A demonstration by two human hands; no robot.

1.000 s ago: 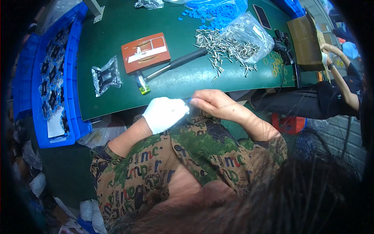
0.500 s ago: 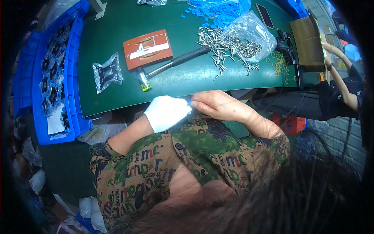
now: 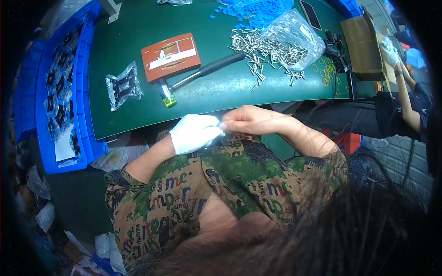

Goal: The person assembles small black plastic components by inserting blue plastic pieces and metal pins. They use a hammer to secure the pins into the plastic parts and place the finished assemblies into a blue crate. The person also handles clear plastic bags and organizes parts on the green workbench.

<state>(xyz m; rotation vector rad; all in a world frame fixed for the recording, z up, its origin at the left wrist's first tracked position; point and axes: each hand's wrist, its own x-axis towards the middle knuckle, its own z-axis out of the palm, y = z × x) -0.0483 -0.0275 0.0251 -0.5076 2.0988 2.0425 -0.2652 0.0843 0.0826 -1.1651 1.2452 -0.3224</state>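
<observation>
My left hand, in a white glove, meets my bare right hand just below the table's front edge, above my lap. Both hands are closed, fingertips pinched together. Whatever sits between them is hidden now; a speck of blue showed there a moment earlier. Beyond them on the green table lies a hammer with a black grip and a yellow-green face. It rests against a red-brown block with slots and white strips on top. To its left is a black part in clear plastic wrap.
Many metal pins spill from a clear bag, beside small blue pieces. A phone, yellow rings and a cardboard box are at right. A blue bin of wrapped parts stands left. Another person's arm reaches near the box.
My right fingers have shifted slightly against the gloved ones, and the blue speck between them no longer shows. The view has moved a little. At far right, the other person's gloved hand has come into sight.
</observation>
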